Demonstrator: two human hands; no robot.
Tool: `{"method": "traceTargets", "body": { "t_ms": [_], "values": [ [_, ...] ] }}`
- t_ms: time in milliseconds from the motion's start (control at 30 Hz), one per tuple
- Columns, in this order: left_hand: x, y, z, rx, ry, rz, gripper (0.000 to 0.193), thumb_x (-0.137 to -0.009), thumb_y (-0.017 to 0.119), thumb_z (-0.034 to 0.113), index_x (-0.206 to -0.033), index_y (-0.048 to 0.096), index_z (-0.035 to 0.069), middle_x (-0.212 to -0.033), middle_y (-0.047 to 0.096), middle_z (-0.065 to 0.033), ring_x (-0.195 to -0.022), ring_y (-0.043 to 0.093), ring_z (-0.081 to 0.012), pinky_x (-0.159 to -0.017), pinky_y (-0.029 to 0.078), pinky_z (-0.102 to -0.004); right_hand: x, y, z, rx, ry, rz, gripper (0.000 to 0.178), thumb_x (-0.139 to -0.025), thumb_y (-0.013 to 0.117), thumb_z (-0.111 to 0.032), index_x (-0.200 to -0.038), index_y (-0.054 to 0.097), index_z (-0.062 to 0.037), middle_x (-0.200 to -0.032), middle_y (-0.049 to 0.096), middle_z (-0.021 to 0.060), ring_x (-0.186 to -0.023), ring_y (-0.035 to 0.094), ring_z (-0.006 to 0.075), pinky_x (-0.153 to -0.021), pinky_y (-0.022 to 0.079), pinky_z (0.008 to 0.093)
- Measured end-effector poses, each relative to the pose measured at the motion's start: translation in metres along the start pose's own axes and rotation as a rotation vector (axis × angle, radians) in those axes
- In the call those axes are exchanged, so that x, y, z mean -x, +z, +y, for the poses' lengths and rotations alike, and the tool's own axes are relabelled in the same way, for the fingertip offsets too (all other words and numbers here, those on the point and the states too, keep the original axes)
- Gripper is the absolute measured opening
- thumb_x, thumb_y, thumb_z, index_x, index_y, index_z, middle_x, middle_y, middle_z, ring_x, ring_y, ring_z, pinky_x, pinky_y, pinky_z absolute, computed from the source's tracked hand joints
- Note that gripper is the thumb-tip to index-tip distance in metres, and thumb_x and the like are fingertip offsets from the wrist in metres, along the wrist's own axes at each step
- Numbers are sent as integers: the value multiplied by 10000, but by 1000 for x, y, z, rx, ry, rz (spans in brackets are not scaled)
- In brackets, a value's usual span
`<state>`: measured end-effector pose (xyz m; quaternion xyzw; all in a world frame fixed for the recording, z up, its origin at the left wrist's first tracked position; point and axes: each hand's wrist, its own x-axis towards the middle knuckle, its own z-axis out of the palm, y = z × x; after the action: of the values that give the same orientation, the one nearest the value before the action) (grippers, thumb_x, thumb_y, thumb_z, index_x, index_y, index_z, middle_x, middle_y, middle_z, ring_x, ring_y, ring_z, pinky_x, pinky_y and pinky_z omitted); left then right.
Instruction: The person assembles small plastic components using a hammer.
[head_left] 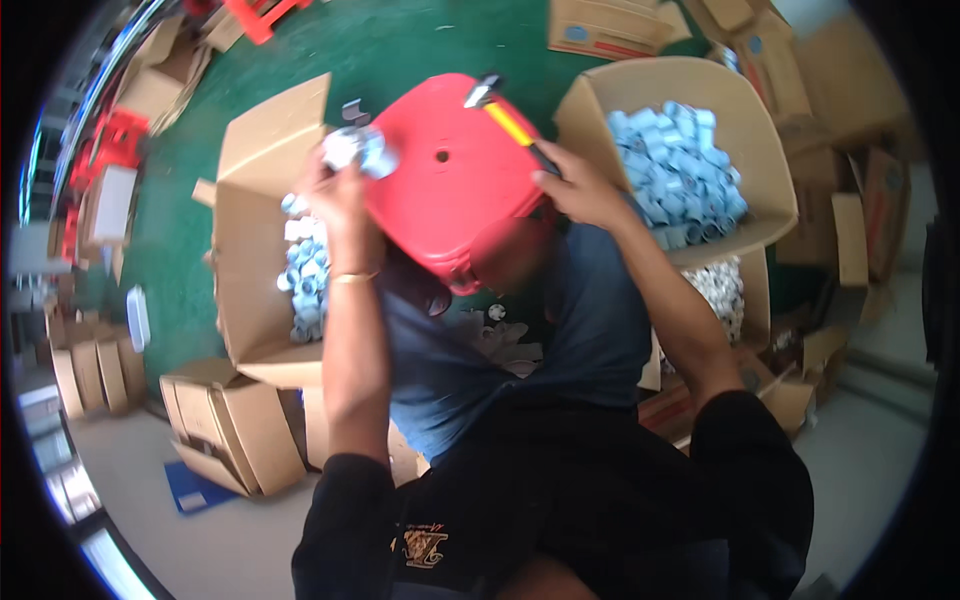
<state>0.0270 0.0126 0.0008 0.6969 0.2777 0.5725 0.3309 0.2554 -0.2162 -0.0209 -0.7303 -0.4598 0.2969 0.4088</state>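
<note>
Between my knees stands a red plastic stool (430, 200) with a small hole in its seat. My left hand (343, 203) is over the stool's left edge, its fingers closed around a pale blue and white plastic pipe fitting (372, 155) that is smeared by motion. In my right hand (588, 190) is a hammer (512, 126) with a yellow and black handle, gripped near the handle's end. The hammer's metal head points away from me, over the far right part of the seat. A small dark, curved piece (353, 112) shows just beyond the fitting; its kind is unclear.
At left, an open cardboard box (250, 270) holds blue and white fittings (306, 275). Another carton (765, 165) at right contains many light blue fittings (670, 170); small white parts (718, 295) fill a box nearer me. Flattened cartons (235, 425) and red stools (110, 145) lie around.
</note>
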Motion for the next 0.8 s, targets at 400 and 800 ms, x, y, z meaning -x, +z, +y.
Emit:
{"method": "traceTargets", "body": {
  "t_ms": [400, 800],
  "values": [
    [-51, -273, -27, -957, -145, 437, 212, -825, 742, 140, -928, 697, -40, -822, 715, -146, -658, 656, -187, -611, 540, -272, 21, -143, 87, 278, 318, 244, 385, -886, 564, -239, -1238, 637, -101, -854, 702, 94, -665, 596, 213, -648, 492, 349],
    [-20, -24, 23, -371, -137, 214, 153, -859, 664, -30, -1011, 666, -43, -917, 711, -166, -805, 707, -223, -793, 597, -274, 94, -226, 392, 818, 1311, 298, 583, -715, 726, -353, -1240, 600, -133, -1235, 624, 128, -1077, 570, 349, -882, 486, 492]
  ]
}}
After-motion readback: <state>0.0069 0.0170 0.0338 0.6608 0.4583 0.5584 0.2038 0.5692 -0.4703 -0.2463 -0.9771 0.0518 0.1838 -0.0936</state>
